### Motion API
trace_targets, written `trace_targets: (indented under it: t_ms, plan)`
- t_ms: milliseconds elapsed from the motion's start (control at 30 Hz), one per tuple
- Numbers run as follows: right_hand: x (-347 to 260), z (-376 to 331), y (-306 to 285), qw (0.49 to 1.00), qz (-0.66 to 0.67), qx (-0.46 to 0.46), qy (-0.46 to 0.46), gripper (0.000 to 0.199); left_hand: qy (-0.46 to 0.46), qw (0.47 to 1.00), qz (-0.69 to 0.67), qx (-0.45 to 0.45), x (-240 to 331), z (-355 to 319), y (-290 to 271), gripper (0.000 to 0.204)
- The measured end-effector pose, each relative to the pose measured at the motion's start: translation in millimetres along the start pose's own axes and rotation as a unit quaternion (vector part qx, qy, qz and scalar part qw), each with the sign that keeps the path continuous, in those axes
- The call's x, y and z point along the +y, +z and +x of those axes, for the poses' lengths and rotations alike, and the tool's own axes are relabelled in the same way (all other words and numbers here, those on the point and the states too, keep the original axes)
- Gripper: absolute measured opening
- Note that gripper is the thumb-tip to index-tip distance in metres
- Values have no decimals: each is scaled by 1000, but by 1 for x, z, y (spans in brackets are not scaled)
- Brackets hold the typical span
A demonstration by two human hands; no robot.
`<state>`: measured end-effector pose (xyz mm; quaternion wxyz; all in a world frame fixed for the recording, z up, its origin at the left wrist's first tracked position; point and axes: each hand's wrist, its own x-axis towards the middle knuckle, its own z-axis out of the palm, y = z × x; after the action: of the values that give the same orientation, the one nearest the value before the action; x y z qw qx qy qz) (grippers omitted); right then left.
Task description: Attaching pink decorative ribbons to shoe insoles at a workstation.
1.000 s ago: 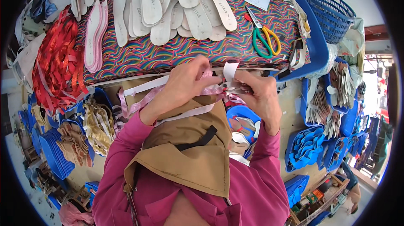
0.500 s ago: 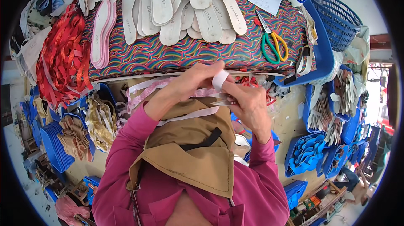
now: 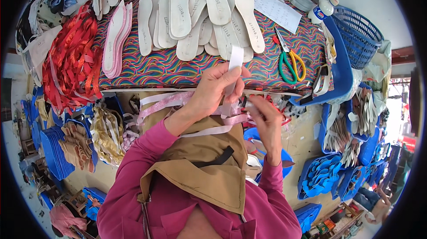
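My left hand (image 3: 212, 91) is raised at the table's front edge and pinches a narrow pale pink strap (image 3: 233, 67) that stands up above my fingers. More pink ribbon (image 3: 165, 101) trails from that hand across my lap. Just to the right and lower, my right hand (image 3: 266, 119) holds the lower end of the same pink strap with its fingers closed. Both hands are close together, over a tan apron (image 3: 209, 168).
The table (image 3: 178, 67) wears a wavy multicoloured cloth and carries several white insoles (image 3: 209, 12), pink insoles (image 3: 114, 34), green-and-yellow scissors (image 3: 290, 63) and a paper sheet (image 3: 276, 10). Red ribbons (image 3: 66, 61) lie at left, a blue basket (image 3: 358, 36) at right, blue trays (image 3: 320, 176) on the floor.
My left hand has lifted the strap's end upward toward the table edge. My right hand has dropped lower and to the right, drawing the strap out between the hands.
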<state>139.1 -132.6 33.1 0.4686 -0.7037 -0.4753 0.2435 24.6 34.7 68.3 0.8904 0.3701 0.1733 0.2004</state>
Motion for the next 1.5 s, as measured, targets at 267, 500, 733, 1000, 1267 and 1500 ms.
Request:
trace_targets:
  t_ms: [267,500,733,1000,1267,1500]
  plan:
    - [-55,79,3,940,326,92,47,11,8,985,165,-39,15,7,10,19]
    - [-28,154,23,935,277,220,14,7,251,813,485,203,75,89,-44,40]
    - [-12,168,56,990,44,131,10,13,210,580,722,313,101,169,-49,76]
    - [-5,172,68,985,-24,172,-3,14,173,898,368,169,134,174,-125,93]
    - [11,174,64,982,71,174,-2,10,192,969,135,76,118,89,-101,55]
    - [-32,124,-5,869,443,211,62,7,10,989,40,145,51,-13,-58,45]
